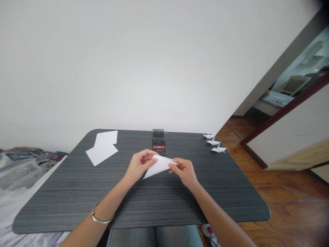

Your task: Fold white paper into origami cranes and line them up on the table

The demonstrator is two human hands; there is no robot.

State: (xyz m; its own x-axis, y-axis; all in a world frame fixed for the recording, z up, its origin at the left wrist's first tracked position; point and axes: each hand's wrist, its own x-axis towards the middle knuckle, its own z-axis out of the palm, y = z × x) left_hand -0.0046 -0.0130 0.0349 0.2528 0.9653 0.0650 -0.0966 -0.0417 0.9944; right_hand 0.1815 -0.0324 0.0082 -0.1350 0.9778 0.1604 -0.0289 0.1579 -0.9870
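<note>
At the far left of the worktop [64,192], two blank white sheets, one farther back [106,138] and one nearer [101,153], lie flat and overlapping, probably set aside there to leave the middle free. The left hand [138,165] is partly closed, pinching the upper left of the folded white paper [158,167], thumb on its near face. That paper is between both hands at the centre, tilted, perhaps so its layers can be seen. Just behind it lies a phone [159,141], seemingly placed for easy viewing. The right hand [183,168], fingers curled, pinches the paper's right-hand point, likely steadying it. Three folded paper birds [218,149] line the far right edge, apparently clear of the hands.
</note>
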